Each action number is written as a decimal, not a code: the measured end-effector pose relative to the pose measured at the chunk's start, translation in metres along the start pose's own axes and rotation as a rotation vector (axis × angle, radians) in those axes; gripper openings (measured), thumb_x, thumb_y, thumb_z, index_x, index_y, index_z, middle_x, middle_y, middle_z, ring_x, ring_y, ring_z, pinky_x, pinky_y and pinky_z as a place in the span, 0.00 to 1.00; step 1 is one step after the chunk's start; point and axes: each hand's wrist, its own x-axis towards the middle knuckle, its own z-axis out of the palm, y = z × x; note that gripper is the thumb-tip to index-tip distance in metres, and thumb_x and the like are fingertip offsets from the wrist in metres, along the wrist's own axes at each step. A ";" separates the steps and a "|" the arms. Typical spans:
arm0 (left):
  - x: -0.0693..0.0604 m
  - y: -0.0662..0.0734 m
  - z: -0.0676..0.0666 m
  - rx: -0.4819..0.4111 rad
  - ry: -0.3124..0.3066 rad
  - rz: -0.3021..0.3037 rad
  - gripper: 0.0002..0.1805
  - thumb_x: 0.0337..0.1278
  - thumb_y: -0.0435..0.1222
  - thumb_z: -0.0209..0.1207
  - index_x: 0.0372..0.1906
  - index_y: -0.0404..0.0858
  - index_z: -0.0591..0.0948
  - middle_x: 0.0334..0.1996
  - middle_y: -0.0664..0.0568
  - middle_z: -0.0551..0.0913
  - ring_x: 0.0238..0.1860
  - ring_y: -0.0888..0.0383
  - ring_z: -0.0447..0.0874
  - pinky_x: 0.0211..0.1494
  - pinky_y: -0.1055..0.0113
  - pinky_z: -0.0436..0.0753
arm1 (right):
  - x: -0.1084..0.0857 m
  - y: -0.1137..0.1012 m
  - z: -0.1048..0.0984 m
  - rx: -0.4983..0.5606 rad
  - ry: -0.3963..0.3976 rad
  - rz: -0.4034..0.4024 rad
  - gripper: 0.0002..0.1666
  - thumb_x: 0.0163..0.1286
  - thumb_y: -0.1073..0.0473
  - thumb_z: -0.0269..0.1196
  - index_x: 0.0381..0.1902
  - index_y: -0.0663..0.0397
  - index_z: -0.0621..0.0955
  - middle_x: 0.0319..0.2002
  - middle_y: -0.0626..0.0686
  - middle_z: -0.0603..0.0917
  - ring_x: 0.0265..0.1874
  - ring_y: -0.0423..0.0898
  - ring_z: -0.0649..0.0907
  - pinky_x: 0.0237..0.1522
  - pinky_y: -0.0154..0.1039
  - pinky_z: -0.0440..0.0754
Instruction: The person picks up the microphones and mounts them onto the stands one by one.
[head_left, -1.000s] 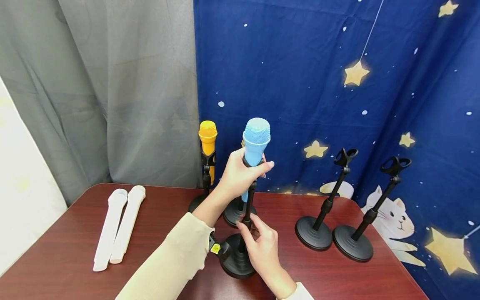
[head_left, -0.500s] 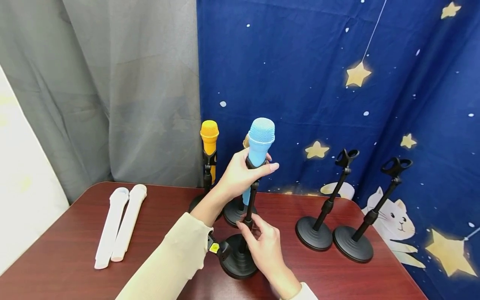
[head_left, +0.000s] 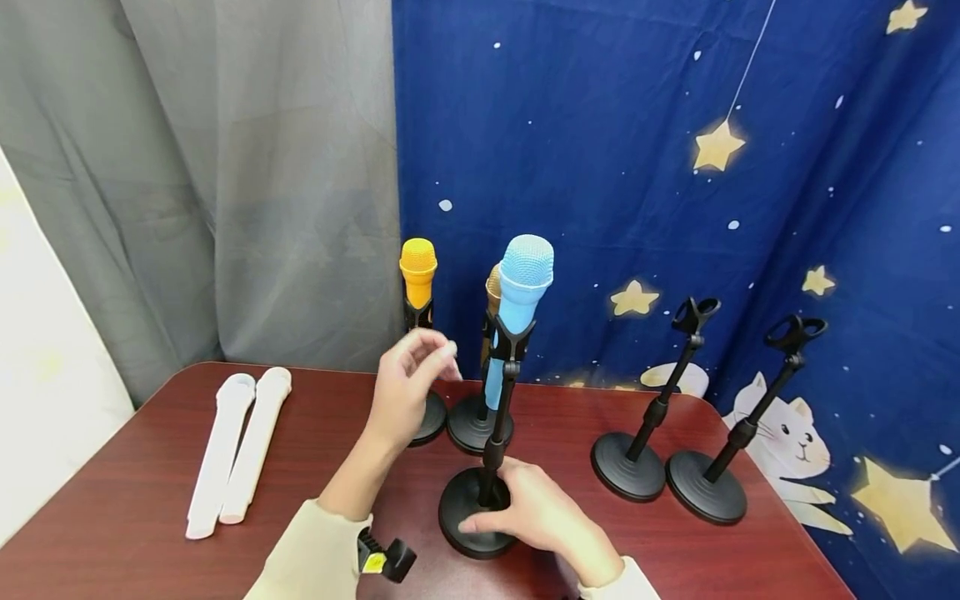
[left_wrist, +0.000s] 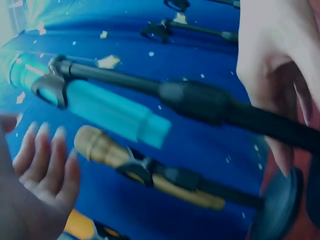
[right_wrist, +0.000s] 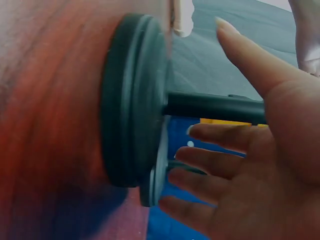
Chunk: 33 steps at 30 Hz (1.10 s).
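Observation:
A light blue microphone [head_left: 517, 304] stands in the clip of a black stand whose round base [head_left: 467, 512] rests on the table. Left of it, the left hand [head_left: 405, 387] is in the air with bent, relaxed fingers and holds nothing; in the left wrist view this hand [left_wrist: 40, 170] is apart from the blue microphone [left_wrist: 110, 110]. The right hand [head_left: 536, 508] is low beside the stand's pole, thumb over the base. The right wrist view shows the right hand [right_wrist: 240, 150] with fingers spread around the pole [right_wrist: 212, 106], not closed on it.
Two white microphones [head_left: 217, 454] [head_left: 257, 446] lie at the left of the table. Behind the hands stand a yellow microphone [head_left: 418, 275] and a gold one [head_left: 492, 292] on stands. At the right are two stands [head_left: 628, 467] [head_left: 707, 487] with bare clips.
The left hand has let go of the clip and blue microphone and moved left and down. The right hand has loosened from the pole and moved slightly lower. The blue microphone stays on its stand.

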 end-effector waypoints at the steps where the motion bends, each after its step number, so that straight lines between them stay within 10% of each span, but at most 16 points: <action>1: -0.005 -0.002 -0.003 0.030 -0.054 -0.018 0.06 0.68 0.31 0.59 0.41 0.31 0.81 0.31 0.46 0.84 0.32 0.61 0.84 0.43 0.69 0.85 | 0.000 0.001 0.001 -0.014 -0.026 -0.007 0.46 0.53 0.31 0.74 0.63 0.51 0.79 0.56 0.50 0.86 0.56 0.46 0.84 0.54 0.44 0.83; 7: -0.024 -0.012 -0.015 0.255 -0.360 -0.126 0.13 0.67 0.41 0.63 0.53 0.44 0.85 0.49 0.52 0.89 0.49 0.61 0.89 0.54 0.67 0.85 | -0.001 0.005 0.005 -0.072 -0.082 -0.058 0.53 0.47 0.33 0.78 0.66 0.53 0.77 0.63 0.52 0.81 0.60 0.46 0.82 0.59 0.44 0.81; 16: -0.029 -0.027 -0.008 0.196 -0.657 -0.259 0.25 0.67 0.42 0.64 0.66 0.41 0.78 0.61 0.48 0.84 0.62 0.54 0.84 0.66 0.59 0.81 | -0.002 0.009 0.006 -0.140 -0.131 -0.059 0.62 0.44 0.36 0.81 0.74 0.52 0.69 0.71 0.53 0.74 0.68 0.48 0.77 0.67 0.45 0.77; 33: -0.035 -0.046 0.002 0.092 -0.725 -0.270 0.20 0.70 0.37 0.61 0.62 0.35 0.80 0.58 0.47 0.86 0.62 0.53 0.84 0.63 0.70 0.81 | 0.000 0.010 0.010 -0.170 -0.138 -0.044 0.60 0.45 0.37 0.81 0.73 0.51 0.71 0.70 0.51 0.76 0.67 0.47 0.78 0.66 0.44 0.77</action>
